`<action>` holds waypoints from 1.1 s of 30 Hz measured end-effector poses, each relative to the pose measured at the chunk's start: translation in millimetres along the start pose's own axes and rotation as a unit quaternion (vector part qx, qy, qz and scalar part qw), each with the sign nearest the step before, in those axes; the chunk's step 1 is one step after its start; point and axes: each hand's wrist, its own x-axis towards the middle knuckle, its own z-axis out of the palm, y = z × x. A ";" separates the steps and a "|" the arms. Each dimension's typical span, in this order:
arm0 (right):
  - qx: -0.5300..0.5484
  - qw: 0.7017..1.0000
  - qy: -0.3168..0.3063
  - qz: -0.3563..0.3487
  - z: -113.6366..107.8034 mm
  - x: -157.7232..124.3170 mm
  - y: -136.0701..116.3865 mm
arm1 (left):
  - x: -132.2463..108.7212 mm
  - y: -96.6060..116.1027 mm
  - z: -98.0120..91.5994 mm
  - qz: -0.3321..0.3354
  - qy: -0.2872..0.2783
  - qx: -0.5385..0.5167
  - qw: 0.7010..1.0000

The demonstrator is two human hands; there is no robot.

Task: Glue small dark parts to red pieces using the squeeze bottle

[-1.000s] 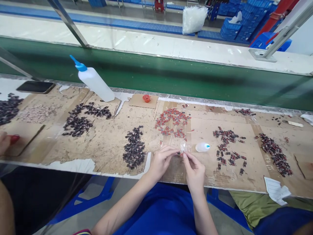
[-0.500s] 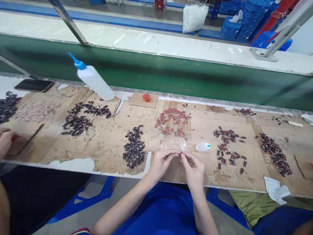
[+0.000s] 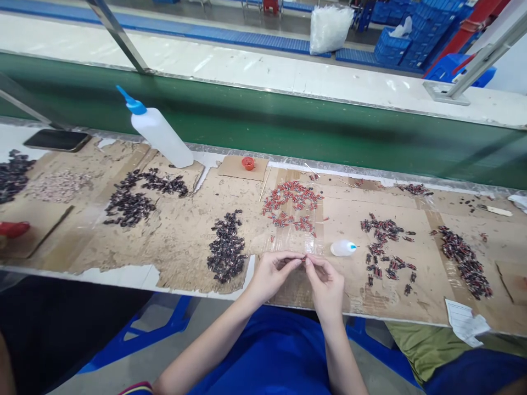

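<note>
Both hands, left hand [image 3: 272, 274] and right hand [image 3: 327, 284], have drawn closer, fingertips now pinched together on what looks like one tiny part [image 3: 304, 258], seemingly joining it

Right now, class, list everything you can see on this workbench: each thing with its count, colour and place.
squeeze bottle: one, white with blue nozzle, far left, tilted
small bottle: one, white, lying beside the hands
red cap: one, far centre
red parts: one loose pile, centre
dark parts: several piles, left, centre, right
phone: one, black, far left
paper: one, white, near right edge
small part: one, between fingertips
left hand: pinching the part
right hand: pinching the part
</note>
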 end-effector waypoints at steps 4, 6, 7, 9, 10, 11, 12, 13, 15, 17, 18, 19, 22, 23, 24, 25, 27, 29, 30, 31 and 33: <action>-0.025 0.999 -0.009 -0.031 -0.6 -0.5 0.0 | 0.5 2.1 0.7 0.002 0.000 0.021 1.000; -0.032 0.999 -0.012 -0.041 -1.6 0.0 1.2 | 0.6 2.4 1.4 0.004 -0.001 0.023 1.000; -0.035 0.998 -0.015 -0.044 -2.2 0.3 1.8 | 0.6 2.4 1.8 0.005 0.000 0.023 1.000; -0.040 0.998 -0.019 -0.048 -3.6 1.1 2.6 | 0.3 1.9 2.9 0.004 0.005 0.020 1.000; -0.041 0.998 -0.023 -0.047 -4.3 1.5 2.7 | 0.0 1.6 3.4 0.001 0.008 0.019 1.000; -0.040 0.998 -0.027 -0.043 -5.0 1.8 2.6 | -0.3 1.2 3.8 -0.003 0.011 0.017 1.000; -0.037 0.998 -0.033 -0.036 -5.8 2.1 2.4 | -0.7 0.9 4.2 -0.009 0.013 0.015 1.000; -0.033 0.998 -0.041 -0.028 -6.7 2.2 2.1 | -1.1 0.6 4.5 -0.015 0.014 0.012 1.000; -0.027 0.998 -0.057 -0.015 -8.8 1.9 1.4 | -2.1 0.4 5.6 -0.022 0.016 0.006 1.000; -0.035 0.997 -0.060 -0.020 -12.1 0.2 1.0 | -3.3 1.3 8.3 -0.023 0.013 -0.001 1.000; -0.048 0.997 -0.054 -0.032 -14.4 -1.1 0.9 | -3.9 2.2 10.6 -0.022 0.011 -0.006 1.000; -0.065 0.996 -0.044 -0.053 -17.3 -2.6 0.7 | -4.4 3.5 13.6 -0.021 0.008 -0.013 1.000; -0.131 0.982 -0.012 -0.135 -31.0 -6.9 0.5 | -4.9 8.9 23.8 -0.010 -0.021 -0.032 0.999; -0.152 0.976 -0.002 -0.156 -37.4 -7.6 0.5 | -4.4 10.8 26.0 0.001 -0.037 -0.024 0.999; -0.172 0.971 0.004 -0.165 -44.7 -7.7 0.7 | -3.4 12.5 26.5 0.016 -0.053 0.000 0.998; -0.188 0.967 0.016 -0.170 -52.8 -7.2 0.9 | -2.2 13.8 24.8 0.035 -0.065 0.042 0.996; -0.219 0.960 0.056 -0.167 -70.1 -4.0 1.5 | 0.4 15.1 13.5 0.089 -0.063 0.163 0.981; -0.257 0.944 0.121 -0.167 -86.2 1.9 1.6 | 2.0 15.3 -7.6 0.145 -0.019 0.296 0.944; -0.277 0.933 0.153 -0.174 -92.5 5.6 1.2 | 2.1 15.3 -20.4 0.164 0.021 0.353 0.921; -0.296 0.920 0.180 -0.184 -97.3 9.8 0.5 | 1.8 15.5 -33.8 0.164 0.064 0.406 0.897; -0.332 0.895 0.199 -0.221 -101.3 19.0 -1.1 | 0.4 16.7 -58.4 0.126 0.131 0.505 0.844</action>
